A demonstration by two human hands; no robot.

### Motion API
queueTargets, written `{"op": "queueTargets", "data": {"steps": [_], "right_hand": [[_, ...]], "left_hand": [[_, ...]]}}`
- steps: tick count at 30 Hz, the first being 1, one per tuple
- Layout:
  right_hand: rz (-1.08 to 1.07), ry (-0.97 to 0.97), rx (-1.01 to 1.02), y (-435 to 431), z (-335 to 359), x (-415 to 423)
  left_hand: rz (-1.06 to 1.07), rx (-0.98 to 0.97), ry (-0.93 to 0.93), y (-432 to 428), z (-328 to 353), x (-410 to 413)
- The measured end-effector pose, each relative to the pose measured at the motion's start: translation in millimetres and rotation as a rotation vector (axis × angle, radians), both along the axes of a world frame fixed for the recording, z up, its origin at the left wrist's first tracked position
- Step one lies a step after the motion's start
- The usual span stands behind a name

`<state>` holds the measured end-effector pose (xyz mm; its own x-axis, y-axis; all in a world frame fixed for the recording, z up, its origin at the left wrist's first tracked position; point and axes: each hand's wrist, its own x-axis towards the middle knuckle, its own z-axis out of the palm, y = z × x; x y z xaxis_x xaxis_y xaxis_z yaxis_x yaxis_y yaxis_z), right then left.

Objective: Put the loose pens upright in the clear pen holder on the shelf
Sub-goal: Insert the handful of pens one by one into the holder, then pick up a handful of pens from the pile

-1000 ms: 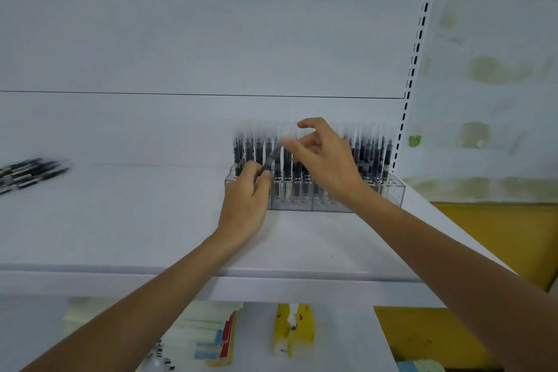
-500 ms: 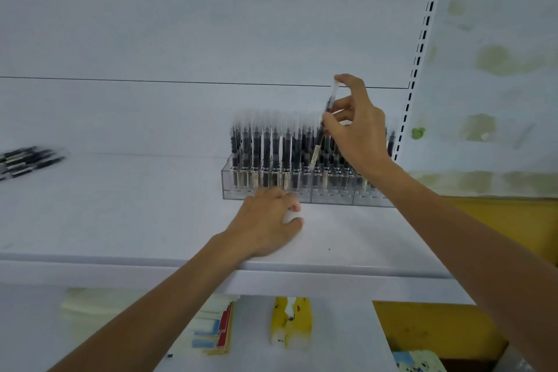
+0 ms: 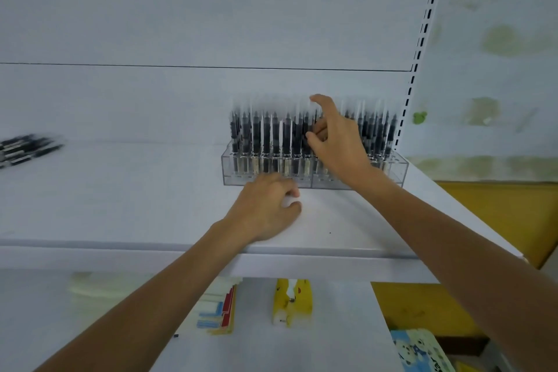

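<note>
Shelf (image 3: 120,205): white, spans the frame mid-height, white back panel (image 3: 211,9) behind it, slotted upright (image 3: 422,39) at right.
Holder (image 3: 392,174): clear, right of centre, at the back of the shelf beside the upright. Packed with rows of upright black pens (image 3: 265,136); caps are blurred.
Right hand (image 3: 338,145): in the middle rows of the holder, thumb and curled fingers pinching one pen (image 3: 315,118), index finger stretched up over the cap tops.
Left hand (image 3: 265,208): resting on the shelf just in front of the holder, fingers curled under. Can't tell if it's gripping anything.
Loose pens (image 3: 27,149): small black pile lying flat at far left on the same shelf, well apart from the holder.
Lower shelf: notepad stack (image 3: 220,311), yellow pack (image 3: 291,302) beside it.
</note>
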<state>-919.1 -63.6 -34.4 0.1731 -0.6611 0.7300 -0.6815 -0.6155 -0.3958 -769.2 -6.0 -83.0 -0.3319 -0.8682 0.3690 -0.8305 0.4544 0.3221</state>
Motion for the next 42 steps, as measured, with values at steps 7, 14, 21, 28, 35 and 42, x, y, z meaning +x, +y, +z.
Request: {"op": "queueTargets", "data": {"steps": [7, 14, 21, 28, 35, 42], "right_hand": [[-0.084, -0.124, -0.11, 24.6, 11.2, 7.5], [0.089, -0.074, -0.071, 38.6, 14.7, 122.5], [0.276, -0.044, 0.011, 65.4, -10.3, 300.9], [0.326, 0.0, 0.129, 73.7, -22.9, 417.1], [0.328, 0.079, 0.24, 54.1, -15.2, 482.5], [0.293, 0.098, 0.273, -6.2, 15.6, 515.2]], "left_hand": [[0.016, -0.13, 0.245, 8.4, 9.3, 16.5], [0.219, -0.138, 0.211, 33.6, 23.3, 139.8], [0.446, -0.079, 0.212, 91.5, 27.6, 319.8], [0.51, -0.058, 0.222, 128.7, 15.7, 443.7], [0.489, -0.031, 0.265, 98.6, 20.4, 508.3], [0.463, -0.002, 0.259, 32.4, 13.7, 551.9]]}}
